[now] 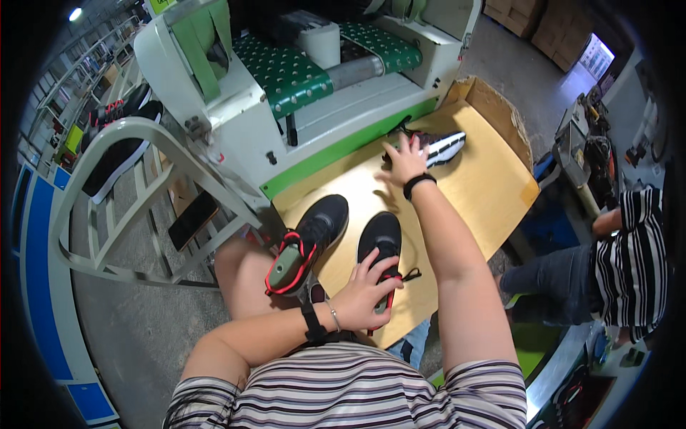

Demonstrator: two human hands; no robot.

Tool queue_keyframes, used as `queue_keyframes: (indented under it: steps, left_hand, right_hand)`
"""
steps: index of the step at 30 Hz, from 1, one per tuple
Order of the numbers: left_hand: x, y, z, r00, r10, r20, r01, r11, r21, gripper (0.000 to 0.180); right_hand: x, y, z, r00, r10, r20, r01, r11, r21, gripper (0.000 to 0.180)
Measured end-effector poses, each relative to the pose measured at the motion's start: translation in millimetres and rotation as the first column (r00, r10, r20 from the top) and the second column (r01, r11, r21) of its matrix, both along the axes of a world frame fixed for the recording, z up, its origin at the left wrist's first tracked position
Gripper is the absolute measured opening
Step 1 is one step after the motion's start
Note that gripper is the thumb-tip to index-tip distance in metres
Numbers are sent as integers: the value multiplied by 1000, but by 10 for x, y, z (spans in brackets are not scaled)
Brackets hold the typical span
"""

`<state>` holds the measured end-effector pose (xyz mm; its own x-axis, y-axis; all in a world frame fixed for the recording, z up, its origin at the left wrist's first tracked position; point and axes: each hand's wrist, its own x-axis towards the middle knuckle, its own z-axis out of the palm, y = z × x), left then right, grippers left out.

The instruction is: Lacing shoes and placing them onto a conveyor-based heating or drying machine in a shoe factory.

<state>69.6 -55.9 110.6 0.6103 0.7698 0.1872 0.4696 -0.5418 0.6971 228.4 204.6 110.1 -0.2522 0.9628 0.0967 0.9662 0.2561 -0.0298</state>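
Across the opening of a black sneaker with red trim, my left hand lies with its fingers spread. A second black sneaker rests to its left, toe pointing away, with red edging and a grey-green insole showing. My right hand reaches to the far side of the board, its fingers apart at a third sneaker lying on its side with its white sole showing. That hand partly covers the third shoe. All three shoes are on a light wooden board.
A machine with a green perforated belt stands beyond the board. At left is a grey metal rack bearing a phone and more black shoes. Cardboard borders the board's far right. A person in a striped shirt is at right.
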Motion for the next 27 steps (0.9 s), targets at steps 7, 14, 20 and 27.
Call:
queue_keyframes:
  steps: [7,14,20,27]
  left_hand:
    - [-165,124,-15,995,-96,40,96,995,-4,50]
    - [-156,133,-52,994,-88,68,89,996,-9,53]
    - [-192,7,-75,963,-40,266,36,999,22,65]
    - [-363,-52,91,945,227,237,-177,961,-214,86]
  right_hand:
    - [596,-775,-196,959,-190,-211,222,965,138,89]
    - [1210,-2283,-625,519,-211,-828,468,881,69,94]
    - [923,-2744,-269,356,-281,-891,428,897,-112,112]
    - [922,-2696,-387,459,-221,-861,331,941,-65,99]
